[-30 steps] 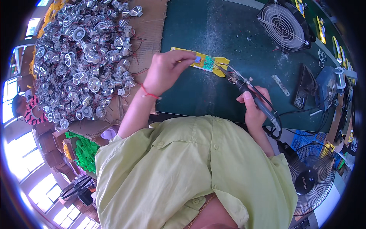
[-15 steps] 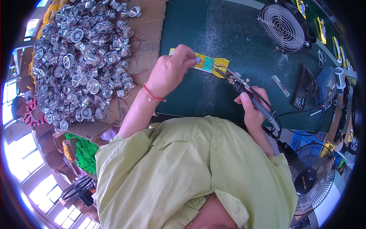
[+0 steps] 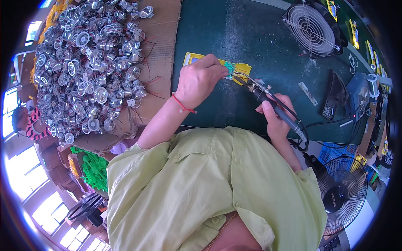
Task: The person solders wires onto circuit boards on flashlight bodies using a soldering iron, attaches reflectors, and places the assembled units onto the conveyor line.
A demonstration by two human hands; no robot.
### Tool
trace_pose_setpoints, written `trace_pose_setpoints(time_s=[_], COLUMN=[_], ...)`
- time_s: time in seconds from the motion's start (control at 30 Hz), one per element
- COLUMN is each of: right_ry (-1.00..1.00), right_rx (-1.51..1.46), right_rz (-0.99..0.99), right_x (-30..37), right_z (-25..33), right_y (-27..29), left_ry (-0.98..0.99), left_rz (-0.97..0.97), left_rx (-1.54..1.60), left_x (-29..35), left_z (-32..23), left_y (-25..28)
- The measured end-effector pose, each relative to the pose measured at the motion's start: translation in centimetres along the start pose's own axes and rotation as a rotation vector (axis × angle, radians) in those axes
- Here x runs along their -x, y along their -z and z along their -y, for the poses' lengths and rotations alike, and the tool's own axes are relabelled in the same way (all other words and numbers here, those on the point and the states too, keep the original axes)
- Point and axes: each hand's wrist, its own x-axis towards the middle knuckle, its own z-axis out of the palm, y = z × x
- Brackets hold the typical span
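A long yellow plastic piece point(image 3: 242, 67) lies on the green bench top, bearing a small green circuit board point(image 3: 230, 66). Over its left part is my left hand point(image 3: 202, 77), with thumb and fingers pinched together at the board's edge. Whatever is between those fingertips is too small to make out. My right hand point(image 3: 277, 118) grips a soldering iron point(image 3: 288, 120) with a wire-feed tube along it. The iron's tip points left and reaches the right end of the board; actual contact cannot be told.
Shiny lamp reflectors point(image 3: 100, 67) with red wires are heaped on cardboard point(image 3: 162, 54) at left. A square fan point(image 3: 312, 31) stands far right. Nearer are a metal strip point(image 3: 308, 93), a black tray point(image 3: 333, 96), and a blue soldering station point(image 3: 358, 94) with a cable to the iron.
My left hand has shifted right and slightly down along the yellow piece, from its left part to the circuit board. The right hand and soldering iron have moved only slightly left.
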Motion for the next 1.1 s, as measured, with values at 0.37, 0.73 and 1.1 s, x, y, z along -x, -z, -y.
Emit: trace_pose_setpoints(time_s=[0.37, 0.73, 1.1], right_ry=[0.018, 0.024, 0.021], right_rx=[0.01, 0.023, 0.019], right_rz=[0.004, 0.026, 0.042], right_x=[0.0, 0.0, 0.1], right_z=[-0.1, -0.2, -0.2], right_y=[0.4, 0.3, 0.4], left_ry=[0.082, 0.127, -0.065], left_rz=[-0.024, 0.021, -0.024], left_rx=[0.114, 0.082, -0.058], left_x=[0.1, -0.1, 0.5], left_z=[0.7, 0.4, 0.8], left_y=[0.2, -0.3, -0.9])
